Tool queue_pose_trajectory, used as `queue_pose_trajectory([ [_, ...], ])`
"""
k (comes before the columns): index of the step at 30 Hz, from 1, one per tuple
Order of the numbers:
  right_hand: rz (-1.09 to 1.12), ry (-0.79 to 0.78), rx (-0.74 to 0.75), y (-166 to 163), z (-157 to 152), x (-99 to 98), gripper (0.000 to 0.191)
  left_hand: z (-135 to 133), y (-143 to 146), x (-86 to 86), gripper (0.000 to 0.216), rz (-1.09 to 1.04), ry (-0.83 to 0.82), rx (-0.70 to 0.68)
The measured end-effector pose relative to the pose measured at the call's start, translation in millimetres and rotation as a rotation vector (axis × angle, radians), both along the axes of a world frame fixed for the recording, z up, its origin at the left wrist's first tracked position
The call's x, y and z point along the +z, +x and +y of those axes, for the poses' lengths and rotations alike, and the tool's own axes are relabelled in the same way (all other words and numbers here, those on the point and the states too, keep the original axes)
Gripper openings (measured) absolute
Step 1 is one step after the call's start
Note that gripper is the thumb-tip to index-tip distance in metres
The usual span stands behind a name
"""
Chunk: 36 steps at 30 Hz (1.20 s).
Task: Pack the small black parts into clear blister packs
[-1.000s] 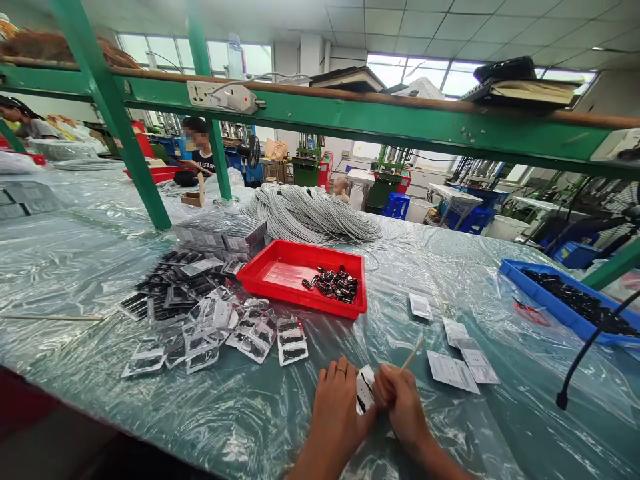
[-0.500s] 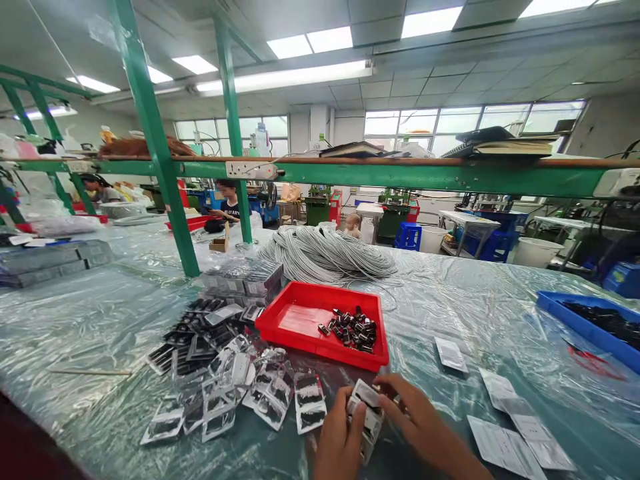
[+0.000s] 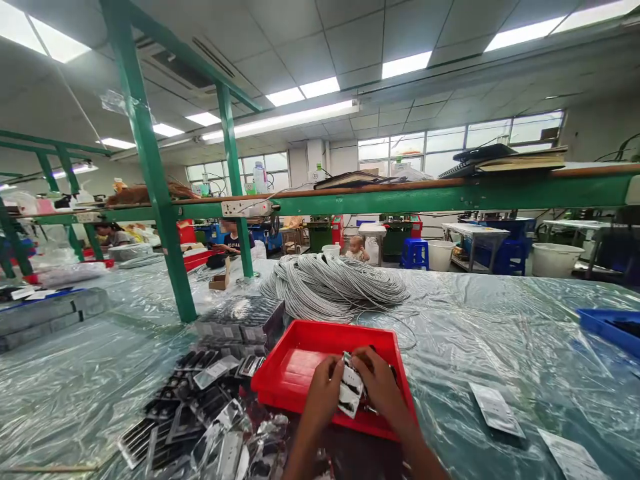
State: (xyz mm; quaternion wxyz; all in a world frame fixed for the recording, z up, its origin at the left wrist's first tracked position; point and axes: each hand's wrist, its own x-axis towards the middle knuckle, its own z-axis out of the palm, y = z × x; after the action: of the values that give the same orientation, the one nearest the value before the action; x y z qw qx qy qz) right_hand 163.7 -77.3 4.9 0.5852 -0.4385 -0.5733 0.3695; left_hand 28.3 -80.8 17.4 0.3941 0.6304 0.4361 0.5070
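Both of my hands are over the red tray at the table's near middle. My left hand is closed on a clear blister pack with a white card back, held upright between the hands. My right hand is closed against the pack's right side, fingers curled over the spot where small black parts lie in the tray; the parts are mostly hidden under it. Left of the tray lies a heap of blister packs, some filled with black parts.
A coil of grey cable lies behind the tray. Stacked packs stand at its left. White cards lie to the right, and a blue tray at the far right. Green shelf posts rise from the plastic-covered table. Other people sit at far benches.
The view has tilted up. Both hands have moved forward with the blister pack, from the table's near edge to over the red tray. The thin stick seen in my right hand is gone.
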Motion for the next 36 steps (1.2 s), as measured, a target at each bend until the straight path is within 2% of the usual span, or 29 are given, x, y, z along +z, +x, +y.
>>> queue_pose_trajectory([
  [2, -0.171, 0.165, -0.178, -2, 0, 5.9, 0.022, 13, 3, 4.6, 0.037, 0.055, 0.024, 0.029],
  [5, -0.324, 0.234, -0.236, 2, 0, 11.7, 0.022, 27, 8, 10.5, 0.033, 0.059, 0.042, -0.004],
  [11, -0.270, 0.042, -0.075, 21, 9, 6.3, 0.030, 34, 10, 15.2, 0.032, 0.006, 0.023, -0.223],
  [13, -0.219, -0.033, -0.020, 28, 14, 0.9, 0.036, 36, 8, 12.1, 0.032, 0.001, -0.013, -0.245],
  [15, -0.159, -0.082, -0.008, 36, 20, -4.3, 0.039, 40, 5, 6.1, 0.031, 0.012, -0.067, -0.215],
  [18, -0.106, -0.106, -0.078, 47, 26, -8.5, 0.040, 47, 1, -4.5, 0.032, -0.005, -0.124, -0.111],
  [21, -0.160, -0.036, -0.226, 50, 28, -9.0, 0.035, 52, 0, -10.7, 0.036, -0.061, -0.155, -0.044],
  [23, -0.200, 0.022, -0.311, 46, 27, -10.0, 0.039, 53, 2, -11.3, 0.040, -0.102, -0.188, -0.061],
  [24, -0.196, 0.018, -0.291, 42, 27, -11.1, 0.040, 52, 3, -10.9, 0.043, -0.119, -0.206, -0.082],
  [28, -0.054, -0.109, 0.004, 29, 26, -15.9, 0.035, 48, 5, -7.8, 0.051, -0.127, -0.269, -0.175],
  [32, 0.016, -0.105, -0.009, 31, 26, -14.3, 0.035, 46, 0, -5.2, 0.043, -0.068, -0.266, -0.244],
  [36, 0.109, -0.127, 0.051, 33, 26, -13.0, 0.035, 45, -5, -2.7, 0.042, 0.001, -0.221, -0.300],
])
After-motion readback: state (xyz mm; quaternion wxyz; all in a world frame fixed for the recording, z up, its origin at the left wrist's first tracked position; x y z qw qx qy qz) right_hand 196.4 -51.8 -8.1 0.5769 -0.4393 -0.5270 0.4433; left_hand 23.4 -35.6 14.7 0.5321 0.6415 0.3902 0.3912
